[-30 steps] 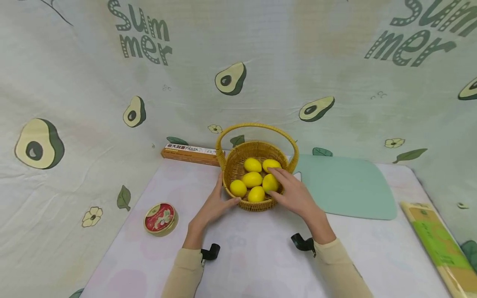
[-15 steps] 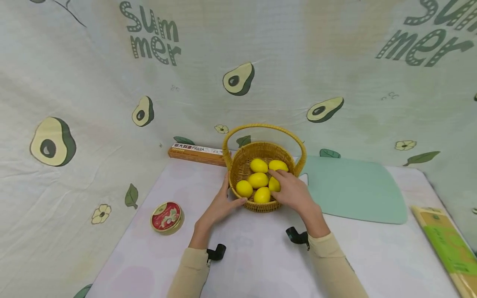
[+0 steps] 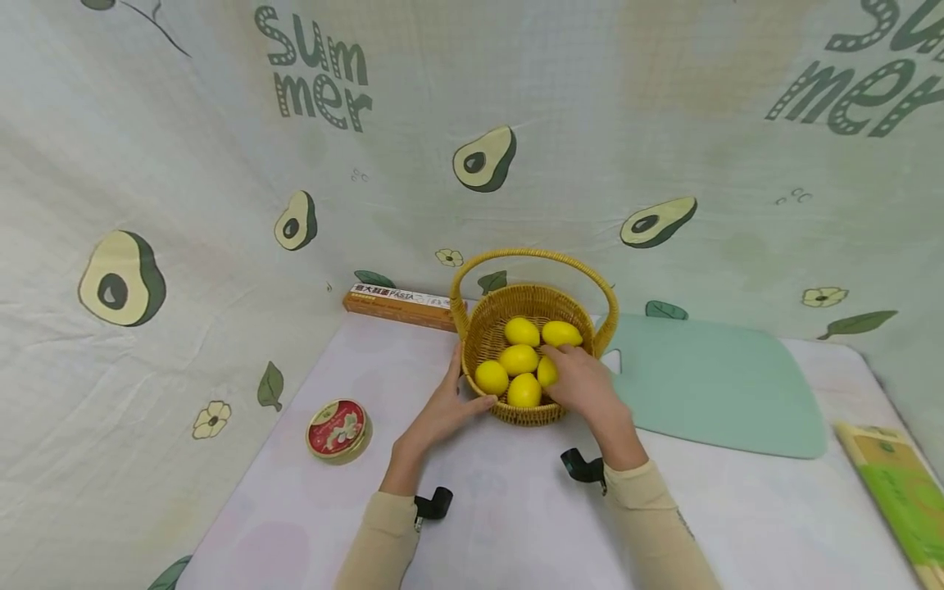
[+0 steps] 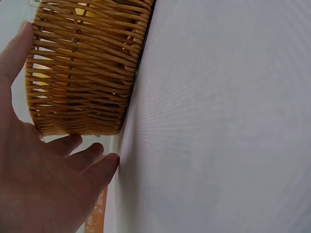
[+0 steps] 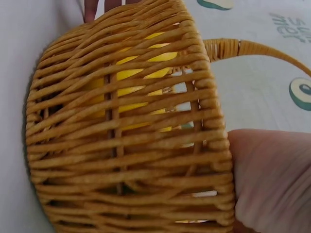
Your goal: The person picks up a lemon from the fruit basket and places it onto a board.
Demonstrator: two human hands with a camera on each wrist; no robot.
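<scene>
A wicker basket [image 3: 528,415] with a tall arched handle stands near the back of the table, with several yellow lemons [image 3: 519,360] inside. My left hand [image 3: 440,414] rests against its left side. In the left wrist view its thumb touches the woven wall [image 4: 87,68], while the other fingers extend loosely alongside. Reaching over the right rim, my right hand [image 3: 586,385] curls its fingers round the right-hand lemon [image 3: 546,372], which is partly covered. The right wrist view shows only part of that hand beyond the rim; its fingertips are hidden.
Behind the basket's left side lies a pasta box [image 3: 398,308]. A round red-lidded tin [image 3: 338,430] stands at left. To the right are a pale green cutting board [image 3: 723,385] and a green-and-tan packet [image 3: 896,492]. A printed cloth [image 3: 560,147] hangs behind.
The right hand has moved slightly left and closed its fingers over the right-hand lemon. My left hand stays against the basket. The head view has shifted, so the scene sits farther right.
</scene>
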